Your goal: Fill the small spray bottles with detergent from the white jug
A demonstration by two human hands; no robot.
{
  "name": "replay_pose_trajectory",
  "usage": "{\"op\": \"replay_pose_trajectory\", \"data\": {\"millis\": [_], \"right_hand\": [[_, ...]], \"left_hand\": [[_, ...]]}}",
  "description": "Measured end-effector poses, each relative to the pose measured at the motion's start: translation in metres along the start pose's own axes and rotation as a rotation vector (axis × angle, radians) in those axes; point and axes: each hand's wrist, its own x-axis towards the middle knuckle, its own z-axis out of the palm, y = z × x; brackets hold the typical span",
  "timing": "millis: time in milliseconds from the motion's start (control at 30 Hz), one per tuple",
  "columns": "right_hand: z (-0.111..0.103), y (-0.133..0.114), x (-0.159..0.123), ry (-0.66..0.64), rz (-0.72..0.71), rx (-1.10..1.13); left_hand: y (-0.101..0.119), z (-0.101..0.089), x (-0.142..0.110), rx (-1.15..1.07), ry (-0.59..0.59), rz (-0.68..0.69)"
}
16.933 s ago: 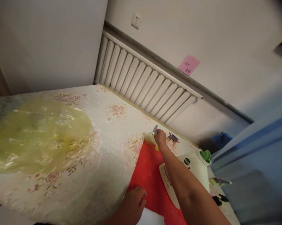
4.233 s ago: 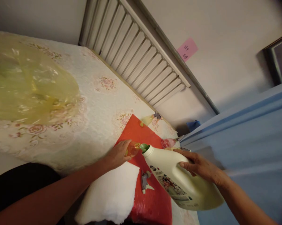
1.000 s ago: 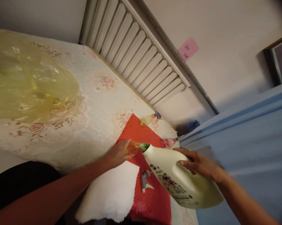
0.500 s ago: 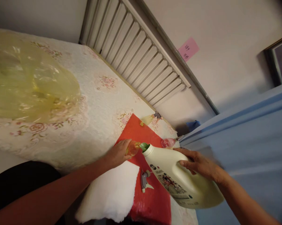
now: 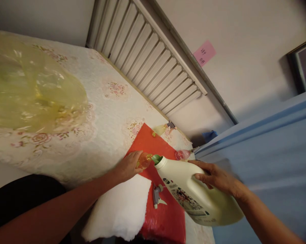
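My left hand (image 5: 129, 166) is wrapped round a small clear orange-yellow spray bottle (image 5: 144, 160) whose spray head is off. Its neck meets the green pouring spout of a large pale green detergent jug (image 5: 193, 189). That jug lies tilted on its side, mouth towards the bottle, with my right hand (image 5: 216, 178) gripping its handle. Whether liquid is flowing cannot be made out. Below the spout, a loose grey and white trigger spray head (image 5: 158, 196) rests on a red sheet (image 5: 165, 206). A folded white cloth (image 5: 122, 206) lies beside it, under my left forearm.
On the flowered tablecloth (image 5: 104, 125), a yellowish spray bottle (image 5: 161, 129) and a pinkish one (image 5: 182, 155) lie near the far edge. A big yellow plastic bag (image 5: 38, 88) covers the left. A metal radiator (image 5: 153, 57) runs behind; a blue curtain (image 5: 269, 145) hangs at right.
Almost nothing differs. The base of the detergent jug has shifted very slightly; both hands keep the same grip and place.
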Motion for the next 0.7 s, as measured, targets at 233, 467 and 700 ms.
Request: {"op": "replay_pose_trajectory", "data": {"millis": [233, 467, 700], "right_hand": [[-0.0008, -0.0007, 0.0013, -0.003, -0.009, 0.007], [-0.0006, 0.0007, 0.0014, 0.006, -0.013, -0.003], [-0.0001, -0.0021, 0.0002, -0.001, -0.011, 0.009]], "left_hand": [[-0.0017, 0.0007, 0.0004, -0.006, 0.008, -0.005], [0.0051, -0.0029, 0.0003, 0.009, -0.011, -0.028], [0.0047, -0.0028, 0.0004, 0.016, -0.014, -0.021]]}}
